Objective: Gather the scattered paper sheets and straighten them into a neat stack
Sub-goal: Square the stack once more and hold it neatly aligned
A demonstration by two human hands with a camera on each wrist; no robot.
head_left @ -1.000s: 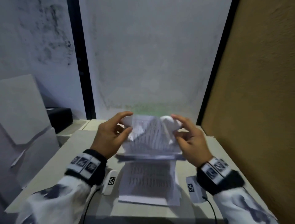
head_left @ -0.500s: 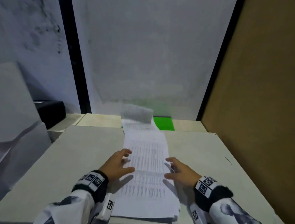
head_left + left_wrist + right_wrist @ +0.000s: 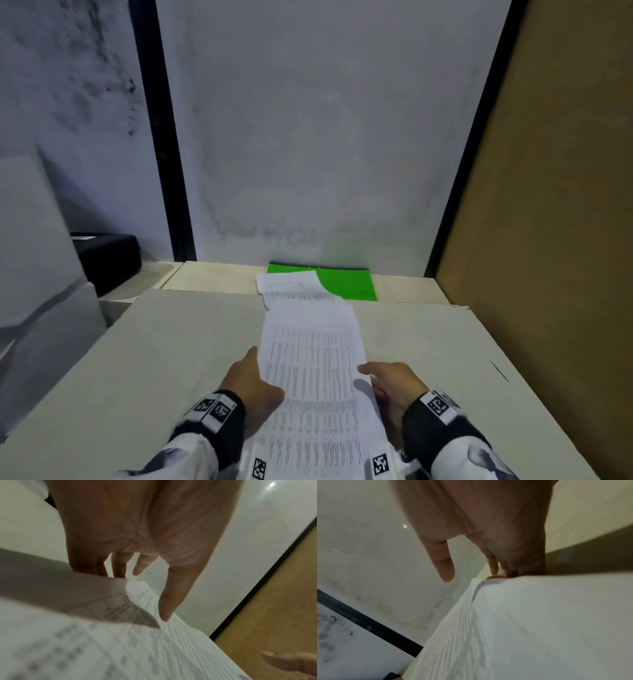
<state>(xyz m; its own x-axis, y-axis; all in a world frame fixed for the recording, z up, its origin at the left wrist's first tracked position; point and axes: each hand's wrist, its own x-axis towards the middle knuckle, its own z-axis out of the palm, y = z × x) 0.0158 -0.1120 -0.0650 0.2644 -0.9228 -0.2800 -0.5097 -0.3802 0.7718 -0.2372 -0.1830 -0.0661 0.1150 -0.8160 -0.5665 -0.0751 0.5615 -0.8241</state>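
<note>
The pale desk (image 3: pixel 178 346) is carrying a long stack of printed sheets (image 3: pixel 311 370), light, floppy and prone to sliding, best squeezed at its long edges, where the left hand (image 3: pixel 248 383) and right hand (image 3: pixel 394 387) are pressing with fingers straight, gripping nothing.

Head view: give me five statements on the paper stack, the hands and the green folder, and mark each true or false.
1. The paper stack lies flat on the table. True.
2. The left hand sits at the stack's left edge and the right hand at its right edge. True.
3. The green folder lies between the two hands. False: it lies at the far end of the table, by the wall.
4. A loose sheet partly covers the folder. True.
5. The top sheet of the stack is blank. False: it bears rows of print.
</note>
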